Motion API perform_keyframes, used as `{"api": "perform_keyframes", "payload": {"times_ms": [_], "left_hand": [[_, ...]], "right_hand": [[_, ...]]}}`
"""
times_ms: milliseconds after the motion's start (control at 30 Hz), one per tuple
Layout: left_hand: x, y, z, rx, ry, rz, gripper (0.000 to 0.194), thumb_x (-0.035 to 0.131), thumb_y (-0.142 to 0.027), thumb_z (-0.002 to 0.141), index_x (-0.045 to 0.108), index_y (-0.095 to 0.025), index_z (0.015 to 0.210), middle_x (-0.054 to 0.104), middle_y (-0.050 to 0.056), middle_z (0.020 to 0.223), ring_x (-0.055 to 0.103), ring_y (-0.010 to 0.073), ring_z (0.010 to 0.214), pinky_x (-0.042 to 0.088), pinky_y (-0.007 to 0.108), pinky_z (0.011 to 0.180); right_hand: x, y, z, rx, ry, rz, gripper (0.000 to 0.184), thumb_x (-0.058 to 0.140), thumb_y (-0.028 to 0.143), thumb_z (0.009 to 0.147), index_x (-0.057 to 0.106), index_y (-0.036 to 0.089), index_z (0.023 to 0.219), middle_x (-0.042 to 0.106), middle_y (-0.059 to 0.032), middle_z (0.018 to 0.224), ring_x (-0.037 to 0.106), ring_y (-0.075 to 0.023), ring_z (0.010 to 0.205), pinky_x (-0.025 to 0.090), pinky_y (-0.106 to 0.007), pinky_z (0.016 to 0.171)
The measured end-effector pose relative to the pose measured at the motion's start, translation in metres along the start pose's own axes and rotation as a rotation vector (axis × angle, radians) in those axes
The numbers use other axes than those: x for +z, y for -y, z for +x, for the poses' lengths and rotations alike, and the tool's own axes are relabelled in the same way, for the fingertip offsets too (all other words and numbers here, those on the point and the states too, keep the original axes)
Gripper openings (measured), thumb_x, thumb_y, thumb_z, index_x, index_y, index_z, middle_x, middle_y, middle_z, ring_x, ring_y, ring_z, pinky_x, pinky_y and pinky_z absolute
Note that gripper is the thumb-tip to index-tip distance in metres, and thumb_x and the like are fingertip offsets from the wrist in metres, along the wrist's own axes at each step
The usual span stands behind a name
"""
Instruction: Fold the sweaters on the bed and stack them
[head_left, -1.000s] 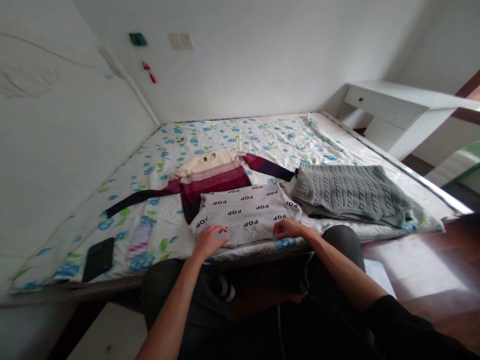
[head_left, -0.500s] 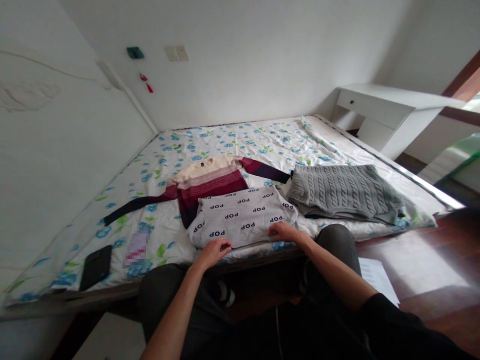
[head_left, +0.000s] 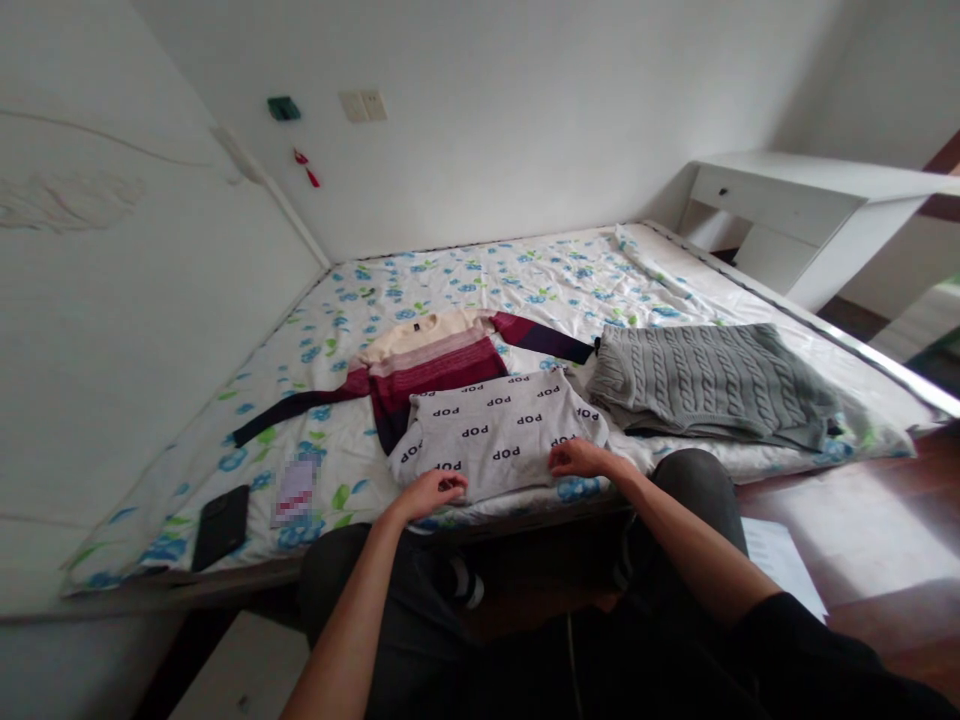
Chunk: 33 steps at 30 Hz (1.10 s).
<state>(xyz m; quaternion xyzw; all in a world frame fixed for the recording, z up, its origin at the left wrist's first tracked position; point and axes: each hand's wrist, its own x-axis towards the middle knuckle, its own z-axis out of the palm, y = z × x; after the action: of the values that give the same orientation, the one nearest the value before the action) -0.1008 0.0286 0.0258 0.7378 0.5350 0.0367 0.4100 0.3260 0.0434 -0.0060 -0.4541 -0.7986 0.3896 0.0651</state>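
A light grey sweatshirt with dark POP lettering [head_left: 491,432] lies folded at the bed's near edge, in front of me. My left hand [head_left: 429,493] is over its near left corner, fingers loosely bent with a gap at the thumb. Toward the near right side, my right hand [head_left: 581,458] rests with bent fingertips against the fabric, and no cloth shows pinched in them. Behind it a cream, pink and maroon striped sweater [head_left: 439,360] is spread with both sleeves out, its lower part covered by the sweatshirt. A grey cable-knit sweater [head_left: 712,380] lies folded on the right.
The floral-sheeted bed [head_left: 450,280] meets the wall. A black phone or case [head_left: 220,527] and a blurred-out packet [head_left: 295,490] lie at the left. A white desk [head_left: 787,210] stands at far right. White paper [head_left: 784,565] is on the floor beside my knee.
The view has shifted slightly, moving everything rightward. The sweatshirt's near hem looks flatter between my hands, and my left hand's fingers look a little looser.
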Motion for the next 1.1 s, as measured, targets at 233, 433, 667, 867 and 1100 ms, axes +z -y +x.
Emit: {"api": "perform_keyframes", "payload": {"times_ms": [233,433,667,867,1100], "left_hand": [[-0.054,0.021,0.019,-0.187,-0.401,0.158,0.033,0.074,-0.049,0.086,0.086,-0.024,0.103,0.087,0.011,0.11,0.08,0.0314,0.104,0.061,0.038,0.098],[-0.095,0.04,0.054,-0.333,-0.561,0.152,0.044,0.073,-0.038,0.085,0.083,-0.02,0.124,0.083,0.016,0.131,0.081,0.0296,0.104,0.062,0.037,0.099],[-0.131,0.064,0.109,-0.367,-0.585,-0.069,0.068,0.079,-0.041,0.088,0.069,-0.018,0.151,0.078,0.02,0.144,0.08,0.0288,0.114,0.064,0.036,0.099],[-0.15,0.078,0.137,-0.412,-0.422,-0.234,0.082,0.083,-0.039,0.088,0.058,-0.017,0.164,0.081,0.017,0.131,0.079,0.0251,0.103,0.064,0.031,0.082],[-0.15,0.08,0.157,-0.413,-0.417,-0.447,0.076,0.09,-0.04,0.076,0.074,-0.018,0.147,0.084,0.01,0.112,0.075,0.0214,0.085,0.056,0.027,0.069]], "right_hand": [[-0.045,-0.027,0.008,0.163,-0.2,-0.04,0.018,0.079,0.033,0.101,0.09,0.022,0.111,0.087,-0.006,0.103,0.08,-0.0209,0.093,0.055,-0.026,0.088],[-0.09,-0.066,0.027,0.267,-0.368,-0.035,0.022,0.074,0.032,0.105,0.087,0.02,0.119,0.087,-0.008,0.113,0.081,-0.0224,0.104,0.057,-0.028,0.096],[-0.112,-0.098,0.063,0.374,-0.483,0.068,0.035,0.066,0.029,0.108,0.078,0.02,0.14,0.086,-0.0094,0.128,0.081,-0.0221,0.111,0.058,-0.031,0.103],[-0.114,-0.113,0.102,0.366,-0.535,0.144,0.047,0.055,0.022,0.109,0.068,0.021,0.154,0.081,-0.0094,0.14,0.078,-0.0205,0.118,0.058,-0.032,0.109],[-0.111,-0.128,0.123,0.356,-0.548,-0.19,0.047,0.059,0.012,0.104,0.071,0.017,0.149,0.075,-0.015,0.148,0.074,-0.0264,0.127,0.053,-0.035,0.118]]}}
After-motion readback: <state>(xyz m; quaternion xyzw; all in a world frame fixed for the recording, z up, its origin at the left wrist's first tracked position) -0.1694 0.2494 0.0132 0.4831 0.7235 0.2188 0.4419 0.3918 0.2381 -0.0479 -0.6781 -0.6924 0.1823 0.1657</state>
